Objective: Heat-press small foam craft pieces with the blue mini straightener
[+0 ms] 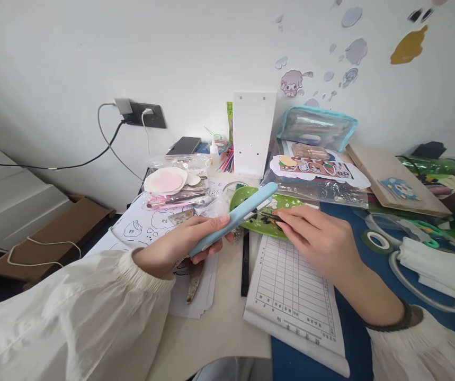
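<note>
My left hand [185,239] is closed around a long, rounded, light blue device [233,218], which slants up to the right; its exact kind I cannot tell. A white part shows along its lower right side. Between the fingertips of my right hand [322,235] is a slim dark tool [270,216] that looks like tweezers. Its tip points left, close to the blue device's white side. Beneath both is a leaf-green tray [238,197] with white spots and small black pieces in it.
A lined form pad [294,296] lies in front of the tray. Behind stand a white upright panel [253,132] and a clear pouch [317,127]. Drawn paper sheets [132,227] and a plastic bag [201,185] lie left. Green tape [376,241] and white tissues [437,270] lie right.
</note>
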